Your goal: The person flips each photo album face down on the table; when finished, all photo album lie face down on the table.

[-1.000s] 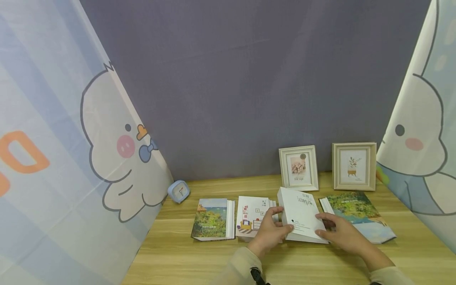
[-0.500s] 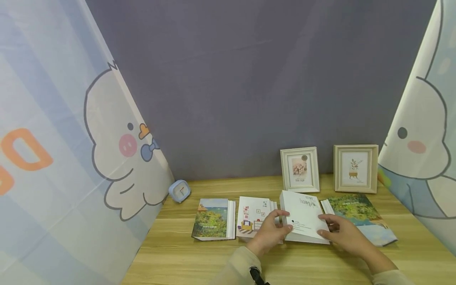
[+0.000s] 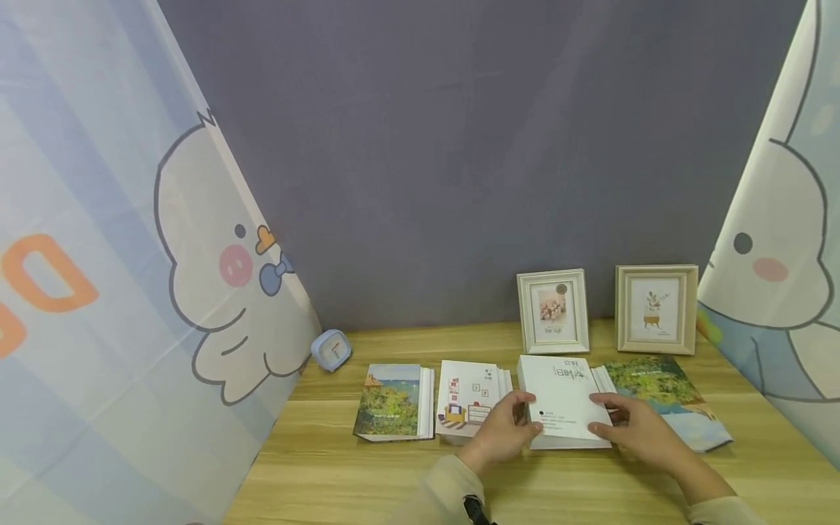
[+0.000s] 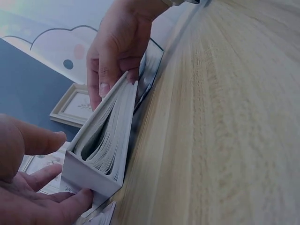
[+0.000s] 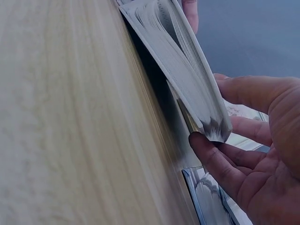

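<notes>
Gripping opposite sides, left hand (image 3: pixel 500 433) and right hand (image 3: pixel 638 430) hold a thick white rectangular book (image 3: pixel 564 397). It sits between them, spine toward the left hand, over the yellowish wooden table (image 3: pixel 354 481).

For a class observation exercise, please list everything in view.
Clock: one, pale blue, back left
Seaside album: one, green and blue, leftmost album
Room album: one, mainly white, second from left
White album: one, white, third from left
Landscape album: one, green and blue, rightmost album
Picture frames: two, cream, back right
Table: one, yellowish wood, underneath
Backdrop: one, grey, behind
Cartoon curtains: two, white and pale blue, either side
Strap: at least one, black, left cuff
Sleeves: two, beige, foreground
Left hand: one, touching white album's left side
Right hand: one, gripping white album's right side
</notes>
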The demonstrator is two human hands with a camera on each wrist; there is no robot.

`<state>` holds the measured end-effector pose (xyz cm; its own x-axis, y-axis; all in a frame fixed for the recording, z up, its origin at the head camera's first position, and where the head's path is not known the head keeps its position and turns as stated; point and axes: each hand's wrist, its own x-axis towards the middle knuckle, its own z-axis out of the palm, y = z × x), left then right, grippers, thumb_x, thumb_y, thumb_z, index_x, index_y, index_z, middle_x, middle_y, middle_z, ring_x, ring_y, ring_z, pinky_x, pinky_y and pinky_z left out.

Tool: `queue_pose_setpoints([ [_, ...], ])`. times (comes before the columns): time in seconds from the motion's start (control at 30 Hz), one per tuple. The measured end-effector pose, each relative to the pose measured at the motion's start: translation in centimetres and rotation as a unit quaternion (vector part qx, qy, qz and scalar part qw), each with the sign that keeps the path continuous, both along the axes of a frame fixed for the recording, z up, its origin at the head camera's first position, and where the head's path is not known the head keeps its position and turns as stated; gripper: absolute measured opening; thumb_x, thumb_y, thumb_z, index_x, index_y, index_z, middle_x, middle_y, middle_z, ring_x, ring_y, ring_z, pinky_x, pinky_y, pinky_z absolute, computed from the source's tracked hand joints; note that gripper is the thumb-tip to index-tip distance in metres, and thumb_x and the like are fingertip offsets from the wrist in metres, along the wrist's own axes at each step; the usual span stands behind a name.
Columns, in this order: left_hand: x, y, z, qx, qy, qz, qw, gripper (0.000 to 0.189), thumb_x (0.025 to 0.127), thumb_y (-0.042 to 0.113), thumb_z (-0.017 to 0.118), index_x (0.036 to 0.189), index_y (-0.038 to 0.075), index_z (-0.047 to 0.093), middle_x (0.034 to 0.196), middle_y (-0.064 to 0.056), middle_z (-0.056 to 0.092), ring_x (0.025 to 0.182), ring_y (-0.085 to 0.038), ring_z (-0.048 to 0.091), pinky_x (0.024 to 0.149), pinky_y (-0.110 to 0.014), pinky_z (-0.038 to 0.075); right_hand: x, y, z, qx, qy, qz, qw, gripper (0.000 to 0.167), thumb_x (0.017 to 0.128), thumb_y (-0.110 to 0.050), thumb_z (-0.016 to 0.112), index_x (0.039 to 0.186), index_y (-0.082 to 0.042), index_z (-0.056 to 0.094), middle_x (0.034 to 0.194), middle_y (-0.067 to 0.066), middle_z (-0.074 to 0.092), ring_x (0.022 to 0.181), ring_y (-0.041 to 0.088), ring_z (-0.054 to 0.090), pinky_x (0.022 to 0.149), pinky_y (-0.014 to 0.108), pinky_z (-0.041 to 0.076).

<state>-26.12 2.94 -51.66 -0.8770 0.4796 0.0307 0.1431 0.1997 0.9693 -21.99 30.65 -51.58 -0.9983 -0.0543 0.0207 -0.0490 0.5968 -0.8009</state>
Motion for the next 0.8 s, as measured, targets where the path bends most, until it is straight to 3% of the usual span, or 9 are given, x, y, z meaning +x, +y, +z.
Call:
queue_pose_setpoints([
  [0.3,-0.46,-0.32,0.17,-0.041,0.037,0.006,0.9984,0.056,0.088,0.012,0.083,0.14,0.012,0.063,0.124,0.002,0.065,0.113,-0.018,0.064,0.098,-0.031,0.055,0.18,0.03,0.27,-0.012,0.003,-0.008,0.9999,0.069,0.09,-0.034,0.085,0.142,0.004,0.06,0.123,0.018,0.068,0.101,0.026,0.066,0.067,0.033,0.058],
  [0.53,-0.59,-0.1,0.25,-0.035,0.057,-0.003,0.9978,0.066,0.085,0.007,0.086,0.145,0.001,0.058,0.141,0.001,0.055,0.104,-0.008,0.062,0.092,-0.025,0.056,0.25,0.07,0.27,-0.014,0.011,-0.009,0.9998,0.068,0.092,-0.035,0.083,0.144,0.002,0.059,0.127,0.019,0.066,0.102,0.025,0.065,0.066,0.033,0.057],
  [0.8,-0.36,-0.08,0.32,-0.021,0.048,-0.015,0.9985,0.07,0.085,0.001,0.085,0.148,-0.002,0.054,0.143,0.001,0.052,0.102,-0.007,0.062,0.09,-0.022,0.057,0.4,-0.08,0.52,0.003,0.028,-0.014,0.9995,0.067,0.093,-0.04,0.081,0.144,-0.001,0.06,0.136,0.023,0.062,0.106,0.028,0.065,0.068,0.032,0.056],
])
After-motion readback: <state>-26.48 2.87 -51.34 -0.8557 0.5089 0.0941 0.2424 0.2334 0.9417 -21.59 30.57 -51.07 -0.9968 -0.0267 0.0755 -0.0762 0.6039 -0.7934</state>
